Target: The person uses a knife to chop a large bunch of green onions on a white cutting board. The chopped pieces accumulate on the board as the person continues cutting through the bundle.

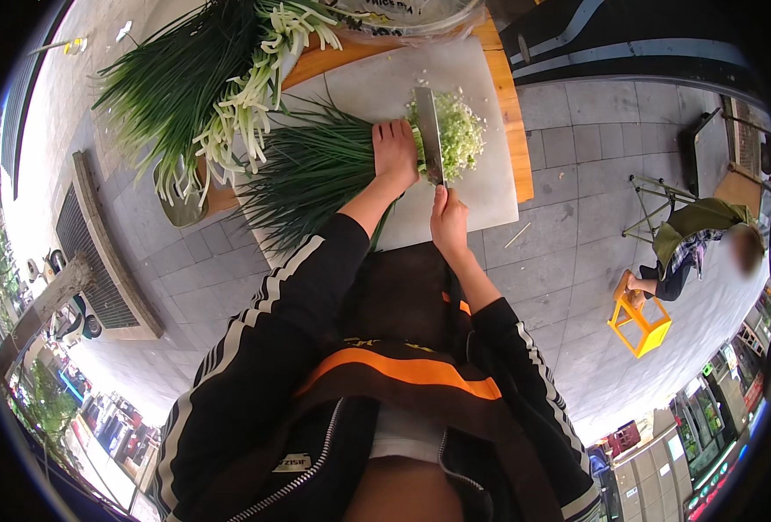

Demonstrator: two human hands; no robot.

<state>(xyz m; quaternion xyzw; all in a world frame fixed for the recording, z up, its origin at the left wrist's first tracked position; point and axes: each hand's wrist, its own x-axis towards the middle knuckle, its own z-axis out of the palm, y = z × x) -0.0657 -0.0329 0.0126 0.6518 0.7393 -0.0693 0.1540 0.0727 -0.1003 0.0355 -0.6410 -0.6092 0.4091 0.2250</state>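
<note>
My left hand (396, 151) presses down on a bundle of green Chinese chives (320, 156), its curled fingers close to the cut end. In my right hand (449, 218) is the handle of a cleaver (428, 130), its blade pointing away from me. The blade stands between the bundle and a heap of chopped pale stems (458, 134). All of this lies on a white cutting board (372, 78). The long leaf ends of the bundle fan out to the left, past the board's edge.
More uncut chives (190, 78) with white stems overhang the wooden table (519, 150) at the far left. A plastic-lined container (411, 19) stands at the back. A green tray (180, 196) shows beneath the chives. To the right, a seated person (692, 241) rests their feet on a yellow stool (646, 326).
</note>
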